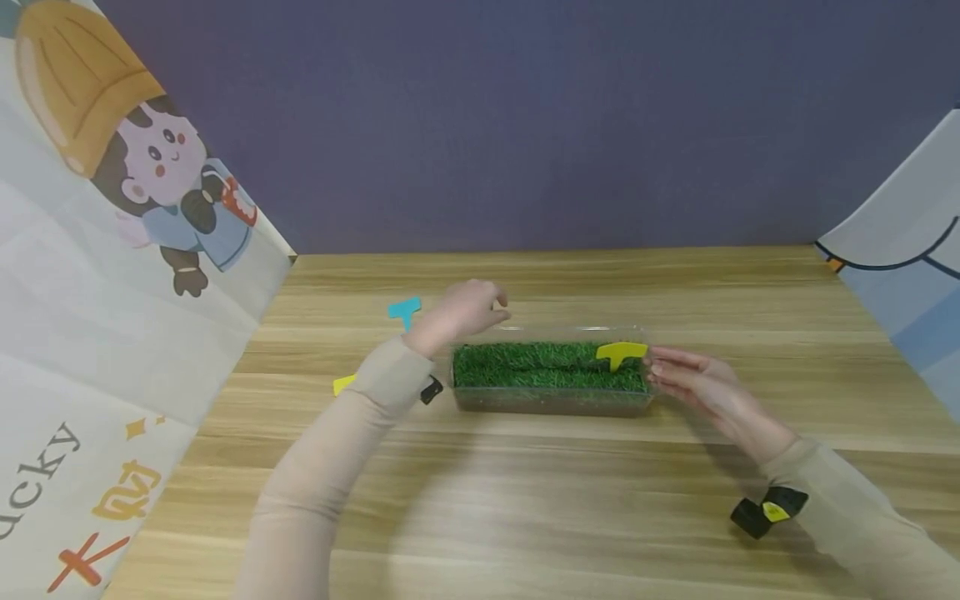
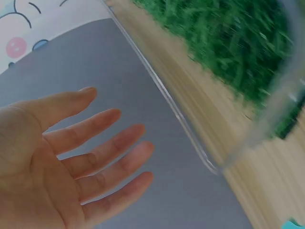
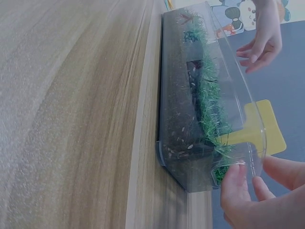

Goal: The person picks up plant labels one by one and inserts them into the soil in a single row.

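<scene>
A long clear plastic box [image 1: 555,402] with dark soil and green artificial grass [image 1: 525,357] lies lengthwise on the table. A yellow T-shaped plant label [image 1: 621,352] stands in the grass near its right end. My right hand [image 1: 705,387] grips the box's right end wall, its fingertips [image 3: 236,183] at the rim beside the label. Over the box's back left corner hovers my left hand [image 1: 468,307], holding nothing. In the left wrist view its fingers [image 2: 107,150] are spread and slightly bent, apart from the rim.
A blue T-shaped label [image 1: 406,310] lies on the wooden table [image 1: 525,500] left of the box. Another yellow label [image 1: 343,383] is partly hidden by the left sleeve [image 1: 390,375]. A dark partition [image 1: 555,125] stands along the table's back edge, with printed sheets at both sides.
</scene>
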A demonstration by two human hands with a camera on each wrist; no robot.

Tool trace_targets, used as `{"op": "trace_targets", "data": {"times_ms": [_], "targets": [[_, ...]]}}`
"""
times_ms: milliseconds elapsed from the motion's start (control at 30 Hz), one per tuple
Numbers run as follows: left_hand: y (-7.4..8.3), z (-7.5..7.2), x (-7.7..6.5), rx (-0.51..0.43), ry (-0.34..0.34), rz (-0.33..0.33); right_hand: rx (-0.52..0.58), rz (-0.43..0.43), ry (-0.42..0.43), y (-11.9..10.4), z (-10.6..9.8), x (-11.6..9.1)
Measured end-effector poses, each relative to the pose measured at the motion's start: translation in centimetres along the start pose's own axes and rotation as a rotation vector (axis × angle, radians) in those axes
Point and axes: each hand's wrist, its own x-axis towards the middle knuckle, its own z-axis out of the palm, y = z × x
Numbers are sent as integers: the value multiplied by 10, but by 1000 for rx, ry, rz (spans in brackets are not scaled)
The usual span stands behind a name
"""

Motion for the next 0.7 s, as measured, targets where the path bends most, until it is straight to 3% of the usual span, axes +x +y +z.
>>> {"op": "trace_targets", "data": {"times_ms": [200, 533, 700], "targets": [[-21, 1, 0, -23, 32, -48, -8, 7, -3, -1, 0, 0], [-59, 11, -2, -89, 167, -107, -26, 6, 12, 0, 1, 0], [-78, 17, -1, -91, 202, -127, -29, 3, 14, 0, 1, 0]]}}
